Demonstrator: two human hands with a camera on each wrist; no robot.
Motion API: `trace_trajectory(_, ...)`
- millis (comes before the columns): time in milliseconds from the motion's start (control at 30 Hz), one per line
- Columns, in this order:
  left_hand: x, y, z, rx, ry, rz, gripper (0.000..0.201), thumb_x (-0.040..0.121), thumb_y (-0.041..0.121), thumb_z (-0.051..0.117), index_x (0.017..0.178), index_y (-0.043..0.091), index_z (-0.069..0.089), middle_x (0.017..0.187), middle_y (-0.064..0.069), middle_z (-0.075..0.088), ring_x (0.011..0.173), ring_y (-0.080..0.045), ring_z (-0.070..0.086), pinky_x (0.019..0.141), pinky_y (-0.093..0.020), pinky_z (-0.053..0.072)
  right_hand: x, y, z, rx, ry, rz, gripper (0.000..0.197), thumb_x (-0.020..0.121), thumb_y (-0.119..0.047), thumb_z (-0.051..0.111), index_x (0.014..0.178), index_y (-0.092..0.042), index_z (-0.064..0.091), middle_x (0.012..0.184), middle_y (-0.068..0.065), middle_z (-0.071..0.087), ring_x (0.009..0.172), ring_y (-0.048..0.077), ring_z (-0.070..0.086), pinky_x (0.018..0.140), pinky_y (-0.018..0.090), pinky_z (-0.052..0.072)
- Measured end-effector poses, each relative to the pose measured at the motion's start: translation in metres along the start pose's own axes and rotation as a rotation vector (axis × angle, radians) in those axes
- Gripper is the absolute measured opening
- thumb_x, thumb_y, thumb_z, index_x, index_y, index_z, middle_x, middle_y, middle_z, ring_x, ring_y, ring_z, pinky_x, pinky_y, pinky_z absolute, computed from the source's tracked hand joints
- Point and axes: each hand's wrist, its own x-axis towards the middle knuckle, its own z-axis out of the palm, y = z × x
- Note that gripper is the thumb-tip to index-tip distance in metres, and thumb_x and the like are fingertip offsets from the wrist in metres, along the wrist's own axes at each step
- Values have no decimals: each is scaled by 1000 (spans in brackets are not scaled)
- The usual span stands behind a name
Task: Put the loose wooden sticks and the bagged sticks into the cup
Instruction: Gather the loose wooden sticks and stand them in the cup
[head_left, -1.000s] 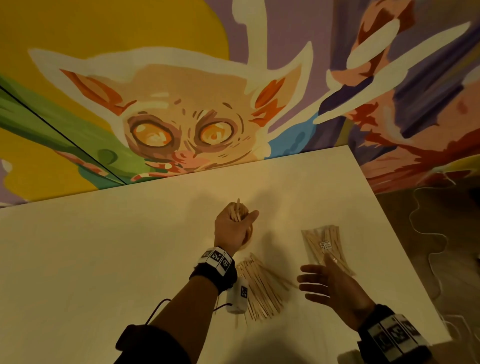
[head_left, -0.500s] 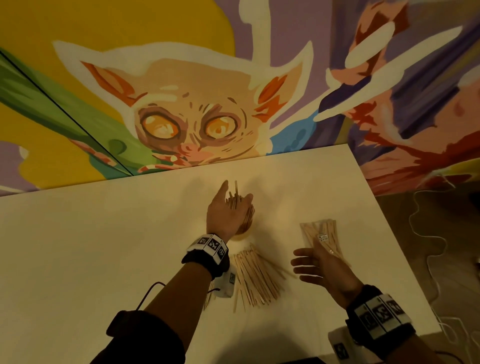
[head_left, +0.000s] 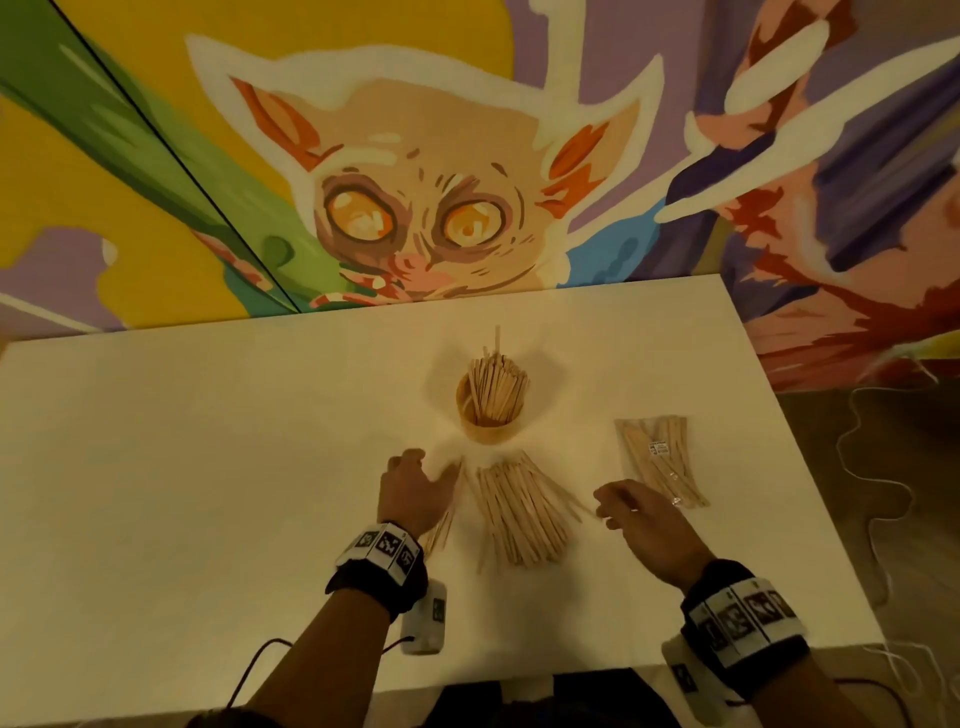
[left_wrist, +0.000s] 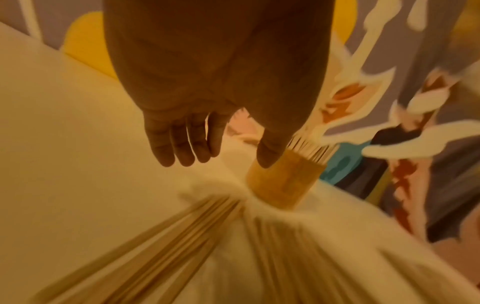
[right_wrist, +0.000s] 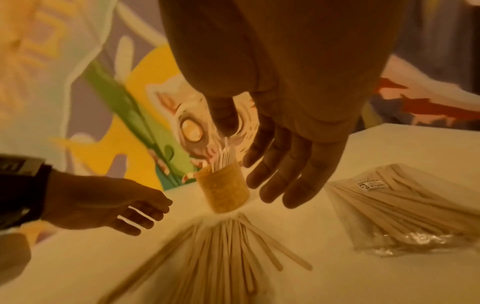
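A round wooden cup (head_left: 489, 415) (left_wrist: 281, 183) (right_wrist: 223, 191) stands mid-table with several sticks upright in it. In front of it a fan of loose wooden sticks (head_left: 519, 512) (right_wrist: 221, 257) (left_wrist: 182, 246) lies flat. A clear bag of sticks (head_left: 660, 457) (right_wrist: 400, 207) lies to the right. My left hand (head_left: 415, 488) (left_wrist: 197, 144) hovers empty over the left edge of the loose sticks, fingers relaxed. My right hand (head_left: 636, 512) (right_wrist: 291, 168) is held above the table between the fan and the bag, fingers straight, holding nothing.
The white table (head_left: 182, 467) ends at a painted mural wall (head_left: 415, 182) behind the cup. Its right edge drops to a floor with a thin white cable (head_left: 878, 467). Black wires hang near my left forearm (head_left: 260, 660).
My left hand let sticks go into the cup and drew back toward me, now low beside the loose fan. The right hand stayed near the bag.
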Motion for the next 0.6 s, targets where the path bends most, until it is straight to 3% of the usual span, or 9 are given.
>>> trace_trajectory(100, -6, -22, 28, 171, -88, -149, 94, 77, 79, 51, 143, 12, 44, 141, -15, 49, 126, -38, 48, 106, -50, 41, 1, 9, 3, -189, -36, -34, 23, 100, -38, 56, 111, -20, 67, 111, -3, 71, 101, 16, 65, 95, 35, 51)
trace_trajectory(200, -10, -23, 54, 273, -47, -181, 121, 58, 99, 29, 142, 13, 43, 138, -12, 50, 122, -36, 47, 102, -49, 41, 5, 16, -6, -288, -97, -30, 24, 98, -41, 57, 112, -24, 66, 110, -6, 70, 103, 16, 64, 97, 37, 51)
trace_trajectory(367, -38, 28, 84, 208, 44, -285, 129, 53, 100, 47, 141, 6, 38, 138, -13, 44, 127, -36, 44, 102, -50, 42, 12, 40, -30, -402, -223, -38, 12, 96, -44, 56, 96, -35, 64, 103, -8, 69, 97, 17, 65, 92, 37, 53)
trace_trajectory(500, -43, 71, 115, 185, 86, -367, 133, 43, 102, 51, 137, 8, 36, 134, -9, 42, 124, -34, 44, 99, -49, 42, 18, 56, -51, -480, -275, -48, 18, 98, -42, 55, 105, -29, 66, 106, -7, 69, 98, 16, 65, 88, 33, 52)
trace_trajectory(600, -44, 86, 133, 209, 108, -336, 119, 52, 90, 63, 134, 8, 37, 132, -9, 43, 122, -33, 45, 98, -48, 45, 22, 61, -64, -467, -281, -59, 19, 99, -39, 56, 108, -27, 67, 108, -7, 70, 99, 14, 65, 88, 31, 52)
